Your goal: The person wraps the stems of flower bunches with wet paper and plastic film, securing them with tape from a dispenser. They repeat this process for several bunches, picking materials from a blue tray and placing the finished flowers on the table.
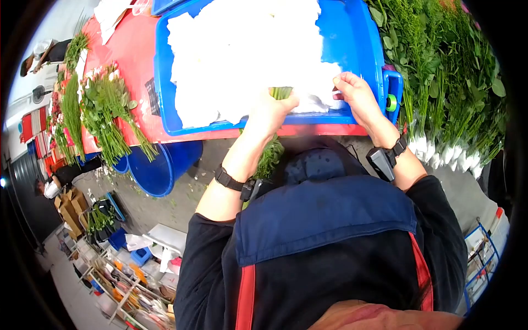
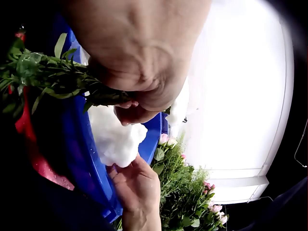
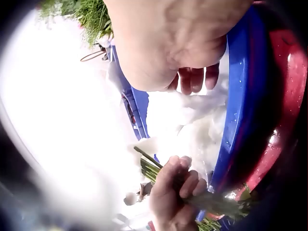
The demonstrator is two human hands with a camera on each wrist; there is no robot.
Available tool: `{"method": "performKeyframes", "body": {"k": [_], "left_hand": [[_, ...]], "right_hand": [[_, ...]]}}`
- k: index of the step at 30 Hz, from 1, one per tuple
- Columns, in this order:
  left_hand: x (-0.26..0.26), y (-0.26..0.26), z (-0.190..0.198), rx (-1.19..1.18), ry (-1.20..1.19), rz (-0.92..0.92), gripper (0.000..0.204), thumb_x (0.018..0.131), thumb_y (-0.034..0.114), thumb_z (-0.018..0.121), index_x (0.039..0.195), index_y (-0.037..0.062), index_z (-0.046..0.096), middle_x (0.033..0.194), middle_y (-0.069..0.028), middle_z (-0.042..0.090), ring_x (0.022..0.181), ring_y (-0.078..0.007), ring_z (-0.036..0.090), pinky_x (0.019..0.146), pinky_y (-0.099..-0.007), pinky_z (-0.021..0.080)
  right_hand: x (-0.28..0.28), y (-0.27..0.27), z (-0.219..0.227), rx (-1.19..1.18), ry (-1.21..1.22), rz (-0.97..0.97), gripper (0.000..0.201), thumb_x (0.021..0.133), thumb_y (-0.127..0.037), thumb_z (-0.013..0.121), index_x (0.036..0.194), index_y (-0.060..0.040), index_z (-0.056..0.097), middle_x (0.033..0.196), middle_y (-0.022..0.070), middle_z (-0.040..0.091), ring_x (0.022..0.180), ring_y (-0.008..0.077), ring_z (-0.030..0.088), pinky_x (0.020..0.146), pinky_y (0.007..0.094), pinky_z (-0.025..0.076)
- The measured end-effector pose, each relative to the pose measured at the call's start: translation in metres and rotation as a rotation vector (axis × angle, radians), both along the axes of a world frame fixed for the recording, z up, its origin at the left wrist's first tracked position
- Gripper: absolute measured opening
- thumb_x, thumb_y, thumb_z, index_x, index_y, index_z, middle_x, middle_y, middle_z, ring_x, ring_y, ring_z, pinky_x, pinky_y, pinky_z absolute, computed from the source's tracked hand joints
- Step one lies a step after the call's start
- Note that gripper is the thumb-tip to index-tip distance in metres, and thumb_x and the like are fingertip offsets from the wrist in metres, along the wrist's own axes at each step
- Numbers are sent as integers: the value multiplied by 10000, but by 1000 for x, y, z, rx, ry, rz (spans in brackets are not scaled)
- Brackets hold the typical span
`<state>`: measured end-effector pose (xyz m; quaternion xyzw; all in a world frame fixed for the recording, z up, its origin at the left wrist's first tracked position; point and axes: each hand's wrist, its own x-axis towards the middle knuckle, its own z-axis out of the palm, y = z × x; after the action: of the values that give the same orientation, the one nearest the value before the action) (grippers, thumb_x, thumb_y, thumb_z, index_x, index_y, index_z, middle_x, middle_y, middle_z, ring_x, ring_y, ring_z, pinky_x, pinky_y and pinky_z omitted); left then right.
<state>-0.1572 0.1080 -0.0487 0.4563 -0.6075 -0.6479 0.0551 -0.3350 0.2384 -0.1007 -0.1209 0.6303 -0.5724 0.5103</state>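
My left hand point(image 1: 269, 114) grips a bunch of green stems point(image 1: 281, 93) near the tray's front edge. In the right wrist view the cut ends of the stems point(image 3: 150, 168) stick out past the thumb, and the leafy part point(image 2: 57, 72) hangs toward my body in the left wrist view. To the right, my right hand point(image 1: 360, 99) pinches soft white wadding point(image 2: 118, 137), its fingertips partly hidden behind it. More white wadding point(image 1: 236, 60), strongly overexposed, fills much of the blue tray point(image 1: 357, 33).
The tray sits on a red table point(image 1: 132, 44). Leafy bunches with white-wrapped ends point(image 1: 445, 154) lie at the right. Flower bunches point(image 1: 107, 99) hang over the left table edge, above a blue bucket point(image 1: 159, 170). Shelving point(image 1: 121, 286) and other people stand at the left.
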Motion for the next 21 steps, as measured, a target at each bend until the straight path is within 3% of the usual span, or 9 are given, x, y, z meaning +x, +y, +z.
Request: {"method": "performKeyframes", "body": {"k": [3,6,13,17,19,21], "left_hand": [[-2,-2,7,2,-46,4,178,776,151,723,862,17,644,691,8,600,532,-65,467,489,-227,381],[-5,-3,1,80,-123,-39,243,765,175,723,921,-3,670,748,-24,643,650,-97,574,584,-266,462],[-8,6,3,45,-65,-2,220,742,123,696,910,-13,658,757,-40,644,663,-97,577,597,-267,471],[-3,6,-11,-20,-24,28,179,734,102,662,873,-12,647,737,-41,634,654,-97,571,594,-268,466],[1,6,-16,-56,-33,45,161,731,98,656,849,-9,639,722,-38,624,640,-97,562,587,-270,461],[6,2,-19,-75,-42,56,146,728,100,656,826,-5,630,706,-34,613,624,-99,551,579,-273,454]], "right_hand": [[-3,4,-7,-129,-194,13,165,920,-169,581,959,-13,616,842,16,604,779,103,554,744,240,465],[6,1,-2,-137,-181,119,181,920,-167,590,982,2,608,855,17,612,775,99,562,743,239,472],[25,-13,12,-19,322,365,154,836,-86,649,936,27,623,798,9,623,716,62,540,624,217,452],[14,-14,9,43,523,361,138,871,-115,619,932,8,610,817,15,613,746,69,544,659,226,457],[-4,-11,-4,59,399,74,156,905,-158,573,948,-10,599,815,31,612,734,116,589,666,258,486],[-25,-5,-6,22,-24,-131,165,883,-148,578,983,-17,593,823,47,610,739,144,587,684,310,509]]}}
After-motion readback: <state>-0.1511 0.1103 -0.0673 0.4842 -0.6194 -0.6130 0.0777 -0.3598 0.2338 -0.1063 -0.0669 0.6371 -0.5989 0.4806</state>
